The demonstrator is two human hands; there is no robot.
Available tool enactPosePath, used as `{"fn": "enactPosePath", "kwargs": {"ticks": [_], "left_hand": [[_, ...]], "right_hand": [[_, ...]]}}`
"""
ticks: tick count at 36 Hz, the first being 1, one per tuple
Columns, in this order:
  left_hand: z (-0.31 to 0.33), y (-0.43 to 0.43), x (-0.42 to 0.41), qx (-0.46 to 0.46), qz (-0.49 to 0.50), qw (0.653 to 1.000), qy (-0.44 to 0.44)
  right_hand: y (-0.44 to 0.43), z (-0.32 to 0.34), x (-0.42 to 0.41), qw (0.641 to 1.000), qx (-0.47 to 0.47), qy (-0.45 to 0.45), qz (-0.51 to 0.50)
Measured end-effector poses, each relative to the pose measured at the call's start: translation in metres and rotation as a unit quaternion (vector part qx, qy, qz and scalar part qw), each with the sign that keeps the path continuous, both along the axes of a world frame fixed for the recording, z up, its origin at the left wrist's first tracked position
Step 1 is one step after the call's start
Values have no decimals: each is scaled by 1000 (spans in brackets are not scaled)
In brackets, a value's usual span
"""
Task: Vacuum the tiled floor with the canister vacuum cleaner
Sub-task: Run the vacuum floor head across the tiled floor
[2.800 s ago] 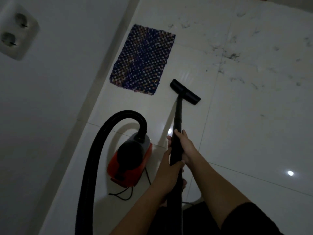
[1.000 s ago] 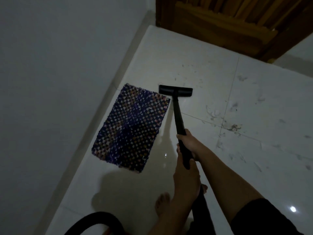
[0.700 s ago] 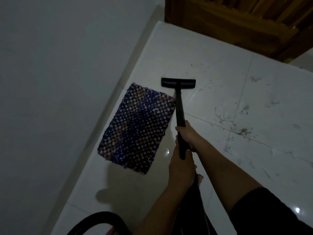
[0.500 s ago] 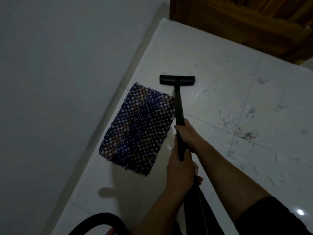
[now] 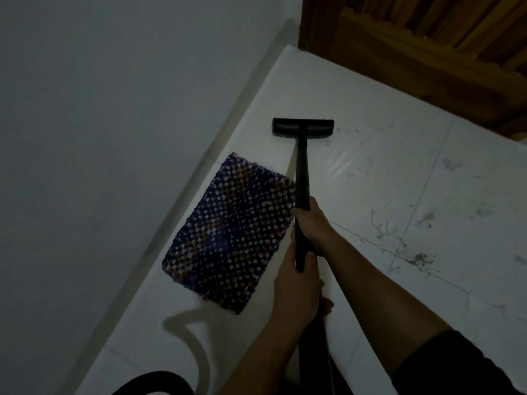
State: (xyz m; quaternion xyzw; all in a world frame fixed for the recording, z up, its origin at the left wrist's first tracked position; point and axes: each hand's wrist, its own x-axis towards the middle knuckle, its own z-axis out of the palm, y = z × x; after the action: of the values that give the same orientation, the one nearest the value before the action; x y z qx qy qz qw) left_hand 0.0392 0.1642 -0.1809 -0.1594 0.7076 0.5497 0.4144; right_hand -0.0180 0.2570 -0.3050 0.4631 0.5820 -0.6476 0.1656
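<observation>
Black plastic against pale tile: the floor nozzle (image 5: 303, 128) of a canister vacuum sits flat on the tiled floor (image 5: 370, 109) in the upper middle of the head view, its wand (image 5: 302, 178) running straight down the frame to the person working it. Both bare hands are clenched around the wand, the right hand (image 5: 310, 223) higher on the tube at centre frame, the left hand (image 5: 296, 292) just below it, where wand meets hose. A loop of the black hose (image 5: 154, 384) shows at the bottom edge; the canister itself is out of view.

The step in hand appears to be a forward pass on the tile beyond the woven mat (image 5: 231, 232), which lies left of centre with its right edge just beside the wand. Grey dust and hair scraps (image 5: 419, 258) are scattered over the right half of the frame, so much of the job seems undone; the next move likely calls for swinging the nozzle right, across the grout lines, into that debris.

Room is tightest at the left, where the grey wall (image 5: 99, 138) and its skirting run diagonally close to the mat, and at the top right, where a wooden door (image 5: 413, 52) closes off the floor. Open tile lies to the right and lower right.
</observation>
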Motion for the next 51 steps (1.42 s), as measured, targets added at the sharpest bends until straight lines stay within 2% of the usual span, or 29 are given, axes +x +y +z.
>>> {"fn": "enactPosePath", "kwargs": {"ticks": [8,16,22,28,32,42,51], "left_hand": [[-6,-5,-3,-10,16,1000,-13],[-17,-18,1,-13,9,1000,-18],[-25,-7,-2,-7,10,1000,-29],[-35,35,-18,-1,-21,1000,-16],[-36,73,-26,13,-37,999,-37],[-54,161,-52,32,-99,993,-64],[-69,210,-80,51,-126,989,-60]], "right_hand": [[-7,-1,-7,999,28,3,35],[-20,-13,1,999,9,-5,42],[-10,-18,0,1000,3,-17,-2],[37,-18,-12,999,6,-27,-29],[80,-23,-14,998,7,-41,-57],[179,-34,-28,991,76,-59,-89],[231,-40,-50,986,87,-42,-138]]}}
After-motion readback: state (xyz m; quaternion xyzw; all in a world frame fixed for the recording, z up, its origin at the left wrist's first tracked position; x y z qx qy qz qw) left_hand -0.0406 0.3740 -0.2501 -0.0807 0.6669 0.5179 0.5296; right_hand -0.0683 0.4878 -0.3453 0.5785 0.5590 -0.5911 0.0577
